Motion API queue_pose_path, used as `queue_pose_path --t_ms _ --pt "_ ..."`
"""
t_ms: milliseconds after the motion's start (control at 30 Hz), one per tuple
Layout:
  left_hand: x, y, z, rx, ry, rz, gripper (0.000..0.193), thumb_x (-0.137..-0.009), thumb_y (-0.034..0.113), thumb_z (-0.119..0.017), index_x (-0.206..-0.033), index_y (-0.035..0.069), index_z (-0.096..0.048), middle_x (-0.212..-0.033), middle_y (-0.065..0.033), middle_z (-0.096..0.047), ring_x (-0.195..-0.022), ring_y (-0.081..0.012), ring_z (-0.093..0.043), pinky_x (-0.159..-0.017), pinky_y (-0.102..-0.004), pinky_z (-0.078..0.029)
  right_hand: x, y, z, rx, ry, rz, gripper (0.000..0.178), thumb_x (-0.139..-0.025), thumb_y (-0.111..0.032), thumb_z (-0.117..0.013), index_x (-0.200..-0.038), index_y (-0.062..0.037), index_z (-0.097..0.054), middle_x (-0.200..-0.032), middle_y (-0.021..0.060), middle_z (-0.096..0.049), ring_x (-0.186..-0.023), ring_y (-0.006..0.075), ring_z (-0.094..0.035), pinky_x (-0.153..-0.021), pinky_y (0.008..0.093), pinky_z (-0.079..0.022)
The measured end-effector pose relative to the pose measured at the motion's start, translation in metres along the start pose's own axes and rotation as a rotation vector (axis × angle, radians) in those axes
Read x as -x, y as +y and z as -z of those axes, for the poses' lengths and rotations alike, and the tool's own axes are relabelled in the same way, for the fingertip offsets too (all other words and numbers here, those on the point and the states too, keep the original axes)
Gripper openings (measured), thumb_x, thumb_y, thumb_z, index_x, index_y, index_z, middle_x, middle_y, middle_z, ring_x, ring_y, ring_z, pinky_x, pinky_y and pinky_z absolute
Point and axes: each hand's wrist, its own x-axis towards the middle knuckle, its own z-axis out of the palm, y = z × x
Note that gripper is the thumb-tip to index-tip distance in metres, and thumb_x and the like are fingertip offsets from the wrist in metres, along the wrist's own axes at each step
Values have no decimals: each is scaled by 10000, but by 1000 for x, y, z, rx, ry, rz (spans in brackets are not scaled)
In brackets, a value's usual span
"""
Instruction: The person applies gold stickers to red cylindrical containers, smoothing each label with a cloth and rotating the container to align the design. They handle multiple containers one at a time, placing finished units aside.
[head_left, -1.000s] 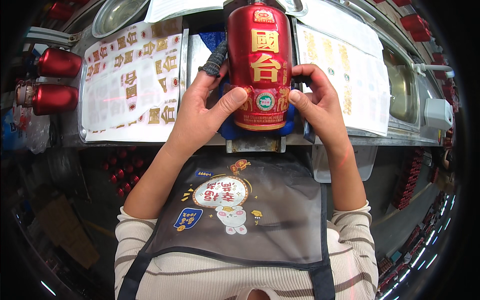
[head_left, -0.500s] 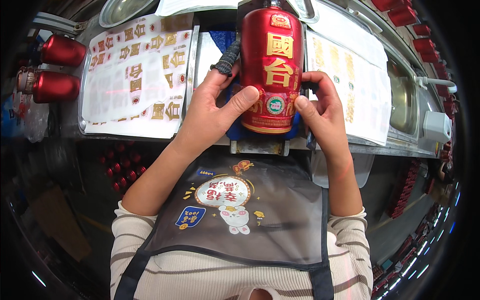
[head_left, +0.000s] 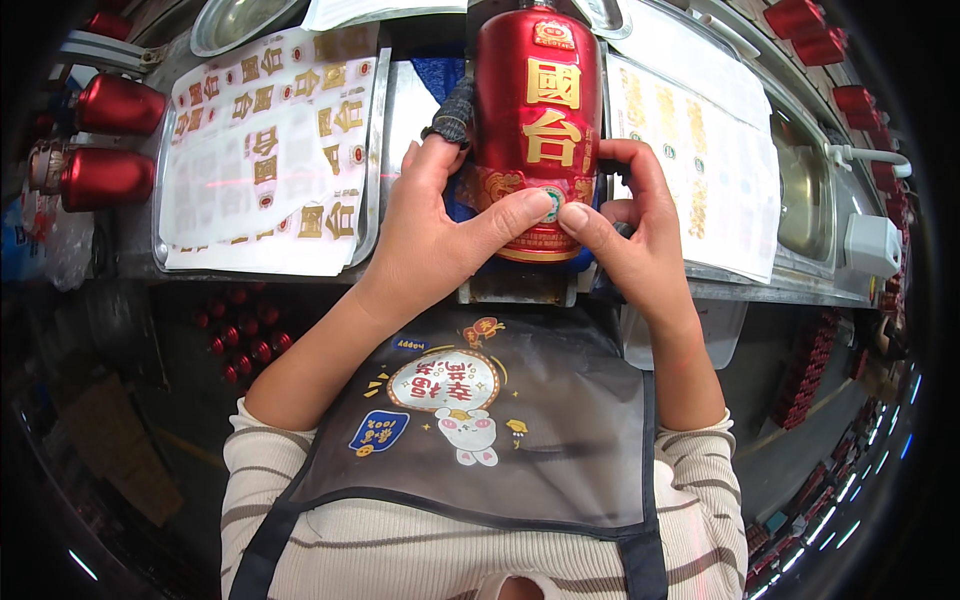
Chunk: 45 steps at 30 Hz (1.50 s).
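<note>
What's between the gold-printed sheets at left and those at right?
In the head view, mainly the red bottle, touched by the left hand and right hand, with blue material beside it.

Bottle [head_left: 550,110] between hands [head_left: 425,230]; sheets [head_left: 265,150] either side

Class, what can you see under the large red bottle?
Blue material shows beside the red bottle's lower part, and a metal bracket juts out nearer the person. Whatever lies directly beneath the bottle is covered; the left hand hides more.
</note>
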Motion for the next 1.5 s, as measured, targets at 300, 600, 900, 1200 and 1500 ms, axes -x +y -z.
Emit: queue_pose_path --t_ms 300,600,900,1200,1500 --pt "3 -1 -2 -106 31 -2 535 -789 336 -822 -1150 9 -600 -1067 -128 -695 -968 -222 -645 -938 -370 -442 0 1 -3 -37 30 -22 557 -810 -243 -783 -1214 7 -494 -1066 81 -597 -638 30 -506 -550 190 -413" --pt "3 15 -1 326 -48 166 525 -881 215 -747 -1287 -20 -510 -1232 -125 -620 -1167 -177 -561 -1018 -320 -431 -1 -3 -4 12 47 -38 579 -790 -286 -793 -1196 13 -509 -1067 94 -592 -719 72 -529 -601 213 -437" --pt "6 7 4 157 -101 21 593 -872 162 -758 -1349 -32 -462 -1267 -130 -593 -1159 -176 -566 -1013 -321 -440 1 -6 -10 152 82 11 627 -774 -354 -801 -1191 10 -506 -1058 109 -597 -842 131 -553 -705 277 -463" --pt "0 15 3 179 -88 27 568 -847 173 -784 -1293 -34 -500 -1220 -128 -619 -1132 -168 -579 -991 -329 -457 -2 1 -8 0 75 -13 548 -819 -306 -773 -1172 13 -502 -1017 99 -602 -727 86 -539 -611 234 -444" --pt "-4 15 -7 83 25 -1 520 -809 212 -803 -1185 -47 -553 -1106 -133 -668 -1012 -172 -637 -897 -324 -509 -5 4 -13 -40 97 24 479 -857 -267 -743 -1151 10 -486 -1025 116 -609 -693 82 -572 -600 232 -465"
